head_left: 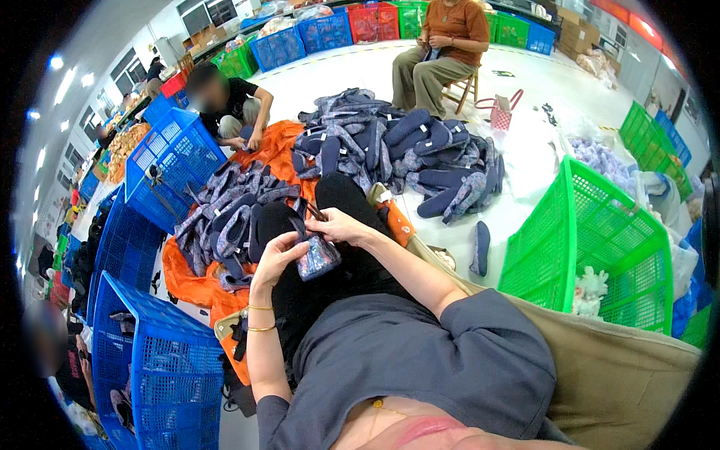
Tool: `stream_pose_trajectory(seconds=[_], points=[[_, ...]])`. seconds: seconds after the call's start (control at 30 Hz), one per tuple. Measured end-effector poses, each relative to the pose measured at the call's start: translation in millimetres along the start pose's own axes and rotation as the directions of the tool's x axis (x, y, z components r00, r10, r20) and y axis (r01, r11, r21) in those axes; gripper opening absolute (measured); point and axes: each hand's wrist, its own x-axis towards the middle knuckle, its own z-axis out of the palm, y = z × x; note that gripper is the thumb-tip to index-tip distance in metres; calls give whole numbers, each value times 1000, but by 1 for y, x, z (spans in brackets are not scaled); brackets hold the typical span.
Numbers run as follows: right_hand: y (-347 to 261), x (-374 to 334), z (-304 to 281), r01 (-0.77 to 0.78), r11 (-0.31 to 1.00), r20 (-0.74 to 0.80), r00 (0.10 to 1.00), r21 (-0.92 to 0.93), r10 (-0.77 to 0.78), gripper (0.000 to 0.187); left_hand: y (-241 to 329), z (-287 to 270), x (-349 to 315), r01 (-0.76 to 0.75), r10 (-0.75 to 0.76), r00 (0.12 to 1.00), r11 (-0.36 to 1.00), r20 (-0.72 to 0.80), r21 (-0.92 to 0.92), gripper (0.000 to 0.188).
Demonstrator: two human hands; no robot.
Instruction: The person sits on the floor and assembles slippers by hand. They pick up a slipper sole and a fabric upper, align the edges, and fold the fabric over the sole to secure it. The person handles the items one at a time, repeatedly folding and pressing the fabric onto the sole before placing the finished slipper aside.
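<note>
Over my lap, my left hand (pixel 279 256) grips a dark slipper (pixel 319 259) with a shiny flowered pattern. Close beside it, my right hand (pixel 337 226) is closed around a slim dark tool (pixel 316 212); its exact kind is too small to tell. The tool's tip meets the dark edge of the slipper, near my left fingers. Just past my knees lies a heap of navy flowered slippers (pixel 232 214) on an orange cloth (pixel 180 271). A larger pile of such slippers (pixel 390 142) spreads farther back, and a single slipper (pixel 481 247) lies apart on the floor.
Blue plastic crates (pixel 176 382) line my left side. Green crates (pixel 615 255) stand at my right, one with a pale fluffy item (pixel 591 289) inside. A person (pixel 232 105) crouches at the far left; another (pixel 446 52) sits on a chair. A pink checked bag (pixel 501 114) stands nearby.
</note>
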Motion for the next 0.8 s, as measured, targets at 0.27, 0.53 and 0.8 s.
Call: stream_pose_trajectory(seconds=[0.27, 0.53, 0.8], points=[[-5, -4, 0, 31, 999, -22, 999, -28, -31, 28, 15, 5, 7, -10, 10, 1000, 1000, -6, 7, 43], [-2, 4, -3, -44, 998, 62, 997, -51, 47, 41, 1, 3, -8, -102, 103, 993, 995, -54, 15, 52], [-11, -9, 0, -73, 982, 141, 985, -174, 98, 36, 1, 16, -34, -151, 147, 985, 988, -94, -34, 70]])
